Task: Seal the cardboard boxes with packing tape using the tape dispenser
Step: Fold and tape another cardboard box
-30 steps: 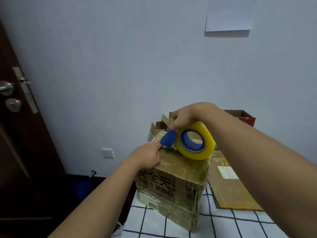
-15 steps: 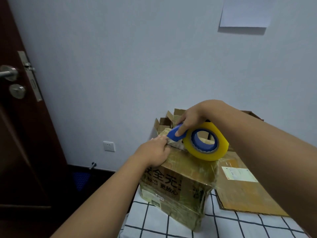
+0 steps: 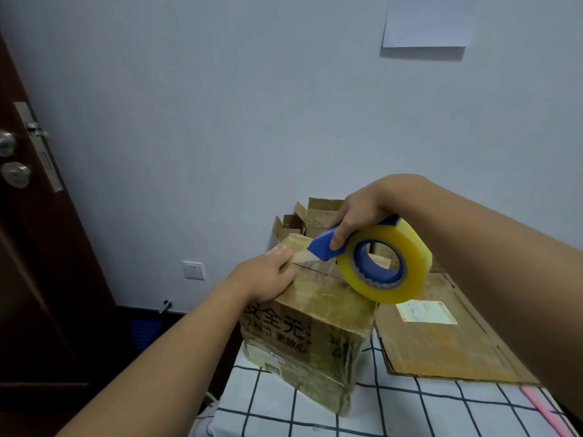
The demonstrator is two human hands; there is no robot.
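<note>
Head view: the cardboard box (image 3: pixel 310 313) stands at about 6 o'clock from the frame's centre, on a surface covered with a white cloth in a black grid (image 3: pixel 410 408). Its top flaps are closed and show a dark seam running from the left hand toward the dispenser.

The left hand (image 3: pixel 268 277) lies on the box's 9 o'clock top edge, fingers fairly straight and pressing down, apparently pinning the free end of the tape (image 3: pixel 303 257). The right hand (image 3: pixel 356 216) is curled round the blue tape dispenser (image 3: pixel 325 247), which carries a yellowish roll (image 3: pixel 385 263) and sits at 3 o'clock from the left hand, just above the box top. A short clear strip spans between the two.

The step in hand looks like drawing the tape along the seam. To do it well, I would keep the left fingers firm on the stuck end so it does not lift, pull the dispenser toward 3 o'clock in line with the seam, and keep the roll low so the strip lies flat without wrinkles. The strip should straddle both flaps evenly, run over the far edge, then be cut on the blade.

A flattened carton (image 3: pixel 441 342) lies at 3 o'clock of the box, and open boxes (image 3: pixel 303 216) stand at 12 o'clock against the wall.
</note>
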